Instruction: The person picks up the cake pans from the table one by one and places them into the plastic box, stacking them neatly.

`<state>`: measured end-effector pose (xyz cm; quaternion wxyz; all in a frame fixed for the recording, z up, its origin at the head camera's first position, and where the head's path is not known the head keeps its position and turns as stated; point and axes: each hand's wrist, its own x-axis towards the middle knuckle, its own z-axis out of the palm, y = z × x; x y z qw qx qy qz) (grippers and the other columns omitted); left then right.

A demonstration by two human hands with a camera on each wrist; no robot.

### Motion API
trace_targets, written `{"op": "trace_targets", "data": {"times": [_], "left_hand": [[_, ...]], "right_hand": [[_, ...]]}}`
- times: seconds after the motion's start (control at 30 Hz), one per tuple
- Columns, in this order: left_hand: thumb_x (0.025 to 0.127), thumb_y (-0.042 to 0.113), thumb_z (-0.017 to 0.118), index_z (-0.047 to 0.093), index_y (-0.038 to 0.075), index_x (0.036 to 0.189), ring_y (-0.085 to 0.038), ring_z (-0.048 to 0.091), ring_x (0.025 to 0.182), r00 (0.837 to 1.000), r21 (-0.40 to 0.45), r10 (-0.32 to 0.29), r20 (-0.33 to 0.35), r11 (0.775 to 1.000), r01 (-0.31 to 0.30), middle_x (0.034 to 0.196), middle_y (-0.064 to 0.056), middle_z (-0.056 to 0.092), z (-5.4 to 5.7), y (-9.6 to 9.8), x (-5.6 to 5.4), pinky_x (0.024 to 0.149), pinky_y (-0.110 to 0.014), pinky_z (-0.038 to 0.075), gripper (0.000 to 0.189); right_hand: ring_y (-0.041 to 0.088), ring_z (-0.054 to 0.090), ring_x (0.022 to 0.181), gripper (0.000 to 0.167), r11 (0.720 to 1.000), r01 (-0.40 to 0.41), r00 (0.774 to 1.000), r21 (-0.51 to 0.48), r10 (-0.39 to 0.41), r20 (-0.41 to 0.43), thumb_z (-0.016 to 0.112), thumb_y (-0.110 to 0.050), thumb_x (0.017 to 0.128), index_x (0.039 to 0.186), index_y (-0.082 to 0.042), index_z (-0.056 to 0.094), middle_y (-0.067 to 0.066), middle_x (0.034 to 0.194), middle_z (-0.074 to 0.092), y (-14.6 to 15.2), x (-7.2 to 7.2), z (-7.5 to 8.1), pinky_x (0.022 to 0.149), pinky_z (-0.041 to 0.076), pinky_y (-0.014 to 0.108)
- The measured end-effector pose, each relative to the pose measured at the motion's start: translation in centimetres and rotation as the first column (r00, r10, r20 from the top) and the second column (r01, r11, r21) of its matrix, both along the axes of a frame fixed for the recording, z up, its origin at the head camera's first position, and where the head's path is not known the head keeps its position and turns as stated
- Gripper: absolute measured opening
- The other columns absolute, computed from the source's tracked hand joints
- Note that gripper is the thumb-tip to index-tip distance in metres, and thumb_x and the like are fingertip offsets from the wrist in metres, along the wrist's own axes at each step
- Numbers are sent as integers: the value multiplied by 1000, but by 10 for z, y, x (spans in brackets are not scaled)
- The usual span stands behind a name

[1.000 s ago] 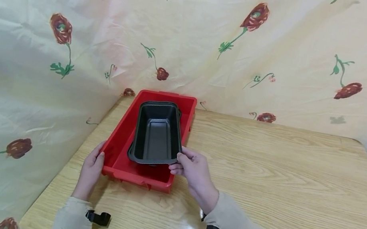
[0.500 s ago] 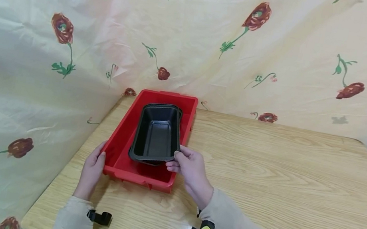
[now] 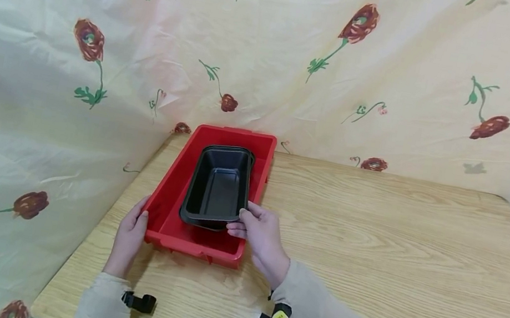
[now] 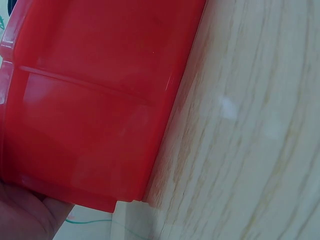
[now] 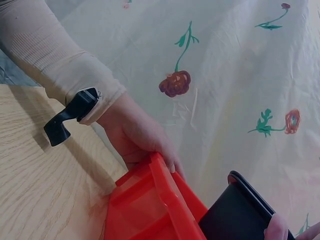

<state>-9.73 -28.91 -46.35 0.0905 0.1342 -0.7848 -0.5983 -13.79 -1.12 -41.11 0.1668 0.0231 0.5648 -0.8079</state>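
Observation:
A black loaf pan [image 3: 221,190] lies inside the red plastic bin [image 3: 191,248], over another dark pan [image 3: 252,160] whose rim peeks out at the back right. My right hand [image 3: 263,242] pinches the loaf pan's front right corner between thumb and fingers. At the bin's front left, my left hand [image 3: 128,236] grips the rim, thumb on top. The left wrist view shows the bin's outer wall [image 4: 95,115] with part of that hand [image 4: 27,215] under its edge. In the right wrist view, right fingertips [image 5: 276,229] hold the pan's rim [image 5: 250,187].
Under the bin is a wood-grain table [image 3: 372,246], stretching far to the right. A flowered cloth [image 3: 271,60] hangs behind it and along the left side, close to the bin's back. Black wrist devices [image 3: 141,303] sit on both sleeves.
My right hand has shifted left a little, bringing the loaf pan's front end with it, so the pan lies more squarely over the one below. The left hand keeps its grip on the bin.

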Motion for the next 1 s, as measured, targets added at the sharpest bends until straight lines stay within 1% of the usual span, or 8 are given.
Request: {"op": "trace_targets", "data": {"times": [0.3,0.43,0.63,0.73,0.8,0.87,0.93,1.0], "left_hand": [[106,13,33,32,8,153,-31,39,132,1000,-10,10,-3,1000,-10,153,-15,34,-1,0,0,109,-47,34,47],[106,12,34,33,9,152,-31,40,131,1000,-17,13,-3,1000,-13,153,-15,35,-1,0,1,109,-47,35,47],[106,14,33,32,10,153,-31,41,130,1000,-14,2,5,1000,-2,153,-15,35,0,0,1,107,-46,37,47],[106,14,33,32,10,153,-31,41,130,1000,-15,0,9,1000,0,153,-15,34,0,0,2,105,-40,40,47],[106,14,34,32,10,153,-31,41,130,1000,-17,2,13,1000,-1,153,-14,35,1,0,2,102,-32,42,47],[106,14,34,32,11,153,-30,42,130,1000,-17,6,17,1000,-6,153,-14,35,0,0,1,101,-29,43,47],[106,14,34,33,11,153,-30,42,130,1000,-14,8,15,1000,-8,153,-13,35,0,0,1,102,-32,43,47],[106,14,34,32,11,153,-30,41,130,1000,-8,7,11,1000,-7,153,-14,35,0,0,1,105,-39,41,47]], "right_hand": [[13,67,63,39,1000,9,1000,-13,-9,-7,47,-2,100,137,10,48,33,116,61,-10,-3,-2,66,58,28],[13,67,63,38,1000,2,1000,-12,-2,-6,47,-2,100,137,9,48,33,118,60,-13,-3,-2,67,59,29],[15,67,64,38,1000,-17,1000,1,17,-7,49,-5,101,137,7,49,34,116,60,-14,-3,-2,67,58,29],[15,68,65,40,999,-33,999,16,33,-6,50,-7,101,139,7,47,32,113,62,-14,-3,-2,67,59,30],[16,68,65,40,999,-45,999,28,45,-10,52,-8,101,138,6,48,32,111,63,-13,-3,-2,68,59,31],[16,68,66,39,998,-58,998,39,58,-6,53,-9,100,137,4,50,30,109,65,-12,-3,-2,69,59,31],[17,68,66,38,996,-72,997,53,72,-8,54,-10,100,136,3,52,29,107,66,-11,-4,-2,70,59,32],[19,69,66,37,994,-87,996,71,89,-15,54,-10,100,135,2,53,27,104,67,-10,-5,-2,70,59,33]]}}
